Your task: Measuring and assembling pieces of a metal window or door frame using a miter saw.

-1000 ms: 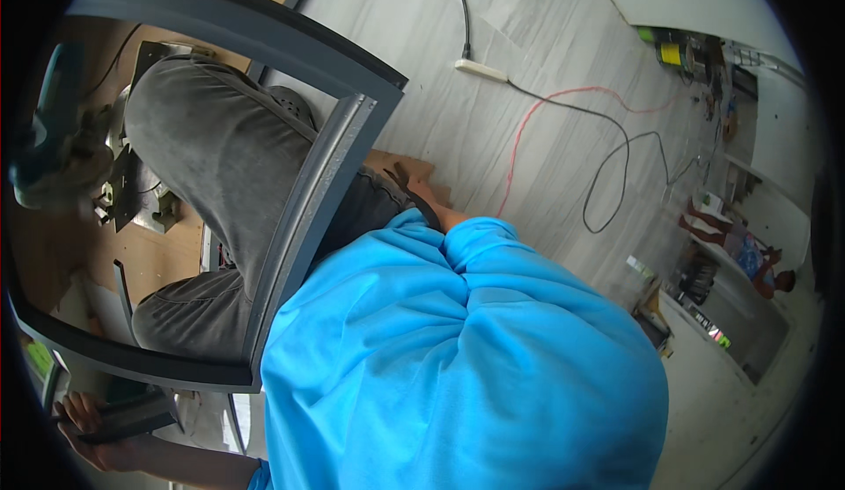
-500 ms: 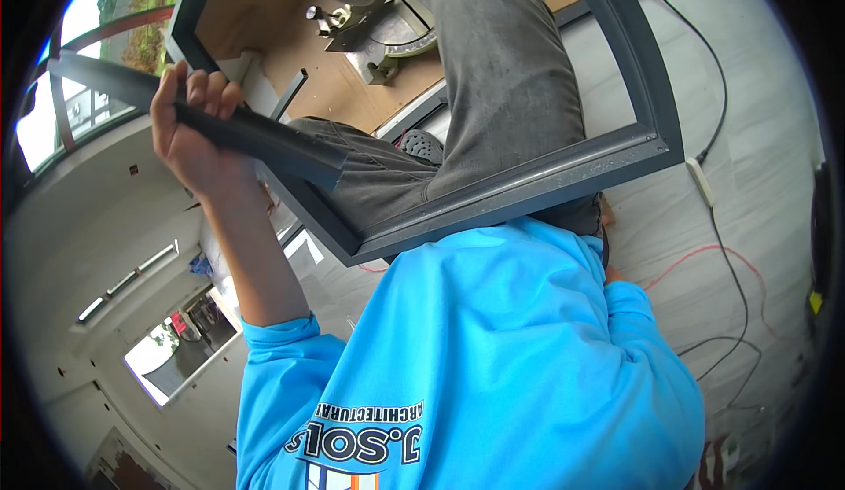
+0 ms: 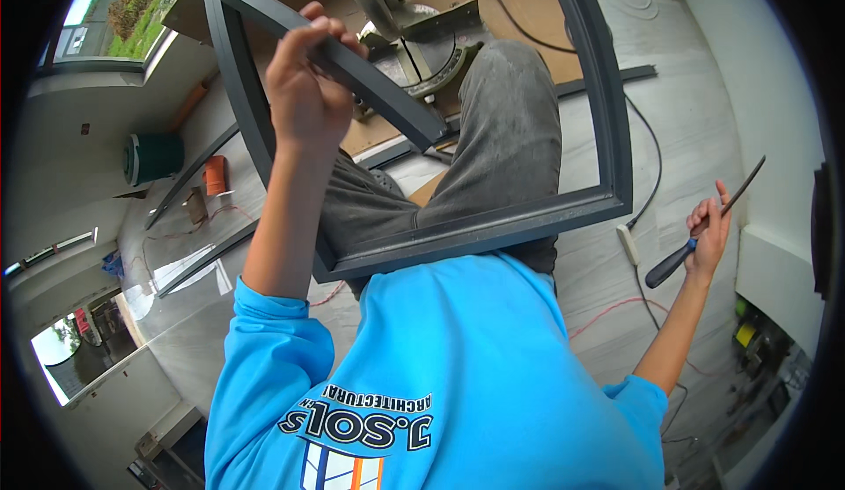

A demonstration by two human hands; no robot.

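Note:
My left hand [image 3: 310,85] is wrapped round a dark grey profile bar [image 3: 380,94], raised slantwise above a dark grey window frame [image 3: 475,230]. The bar runs from the upper left down to a cut end near my knee. The frame rests across my lap, its near side against my blue shirt. Out to the right, apart from the frame, my right hand [image 3: 711,239] grips a file [image 3: 671,264] with a dark blue-and-black handle. Its narrow dark blade points up and to the right, partly behind my fingers.
Beyond my knees a mitre saw [image 3: 422,58] stands on a brown board [image 3: 519,10]. A black cable with a white connector [image 3: 628,245] lies on the right floor. At left are a green bucket [image 3: 153,157], an orange pipe piece [image 3: 214,176] and loose dark profiles [image 3: 194,173].
My right hand, hidden beside my body before, has come out to the right with the file. My left hand and the bar have shifted right in the picture as the view turned.

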